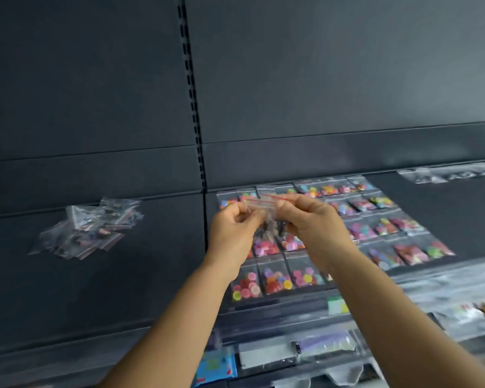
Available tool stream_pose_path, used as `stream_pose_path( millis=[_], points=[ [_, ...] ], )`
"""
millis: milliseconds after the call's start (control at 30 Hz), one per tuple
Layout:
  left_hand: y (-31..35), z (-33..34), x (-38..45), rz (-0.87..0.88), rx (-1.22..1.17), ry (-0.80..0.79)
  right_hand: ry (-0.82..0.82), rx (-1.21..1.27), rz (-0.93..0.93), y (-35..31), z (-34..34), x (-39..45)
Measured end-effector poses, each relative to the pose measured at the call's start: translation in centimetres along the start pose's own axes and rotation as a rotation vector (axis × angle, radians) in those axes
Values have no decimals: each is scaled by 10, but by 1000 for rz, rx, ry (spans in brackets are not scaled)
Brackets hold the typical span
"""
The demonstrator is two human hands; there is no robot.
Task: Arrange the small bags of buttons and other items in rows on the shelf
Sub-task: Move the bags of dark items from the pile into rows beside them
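Observation:
Between both hands, above the dark shelf (445, 208), hang a few small clear zip bags (266, 208) with red seal strips and dark contents. My left hand (233, 233) pinches their top edge from the left. My right hand (311, 222) pinches the same edge from the right. Beneath the hands, rows of small bags of colourful buttons (375, 228) lie flat on the shelf; the hands and forearms hide part of them. A loose pile of small clear bags (90, 228) lies on the left shelf section.
A slotted upright (192, 107) divides the dark back panel. A few clear bags (445, 175) lie at the shelf's far right back. Below the front edge, a lower shelf holds larger packets (319, 345), one of them blue (216, 365).

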State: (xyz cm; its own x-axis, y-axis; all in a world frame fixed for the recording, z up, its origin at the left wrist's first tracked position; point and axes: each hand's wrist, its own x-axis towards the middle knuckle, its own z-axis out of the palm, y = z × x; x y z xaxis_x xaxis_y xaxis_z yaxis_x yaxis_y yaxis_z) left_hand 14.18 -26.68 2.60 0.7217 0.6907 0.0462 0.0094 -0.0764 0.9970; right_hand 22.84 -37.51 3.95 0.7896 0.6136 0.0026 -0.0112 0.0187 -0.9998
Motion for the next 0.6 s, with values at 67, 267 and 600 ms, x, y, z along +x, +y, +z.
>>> stream_pose_path(
  millis=[67, 267, 600],
  points=[
    [4, 39, -6, 9, -5, -37, 33, -28, -33, -3, -36, -8],
    [12, 146, -19, 23, -37, -165, 273, -41, -29, -7, -143, -22],
    [32, 293, -35, 173, 104, -375, 357, -86, -8, -12, -299, -46]
  ],
)
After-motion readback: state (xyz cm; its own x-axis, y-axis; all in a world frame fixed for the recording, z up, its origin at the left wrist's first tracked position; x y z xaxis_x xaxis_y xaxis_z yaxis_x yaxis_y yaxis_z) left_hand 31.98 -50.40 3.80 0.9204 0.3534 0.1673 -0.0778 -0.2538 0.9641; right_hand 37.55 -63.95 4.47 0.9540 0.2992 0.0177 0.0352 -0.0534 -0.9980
